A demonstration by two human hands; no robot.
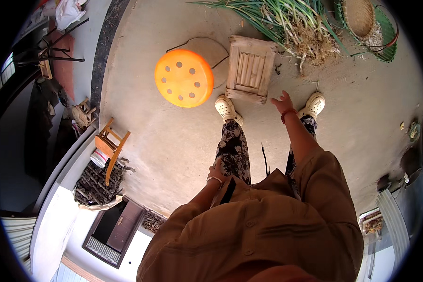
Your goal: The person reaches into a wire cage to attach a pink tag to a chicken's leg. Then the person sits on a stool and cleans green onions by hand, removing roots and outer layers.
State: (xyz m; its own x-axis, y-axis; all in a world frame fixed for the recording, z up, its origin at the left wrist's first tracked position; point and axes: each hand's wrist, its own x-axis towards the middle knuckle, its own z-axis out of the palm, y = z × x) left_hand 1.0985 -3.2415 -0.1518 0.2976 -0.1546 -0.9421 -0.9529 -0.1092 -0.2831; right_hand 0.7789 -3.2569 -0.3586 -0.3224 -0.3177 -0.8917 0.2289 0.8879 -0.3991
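My right hand [283, 103] reaches forward over the concrete floor with fingers apart and nothing in them; a red bracelet circles its wrist. It is nearest to a low wooden stool [249, 72] with a slatted top, apart from it in the picture. My left hand [216, 173], with a pale bangle, is down by the thigh of my patterned trousers [232, 149]; its fingers are partly hidden. Left of the wooden stool stands an orange round plastic stool [184, 78] with holes in its seat. Beyond lies a heap of green onions [296, 26], roots towards me.
At the far right sit a green basket [387, 33] holding pale scraps and a woven basket [359, 16]. A thin dark wire [220, 62] curves behind the orange stool. To the left are a wooden chair [111, 144] and stacked firewood [98, 183]. Pale clogs [227, 108] are on my feet.
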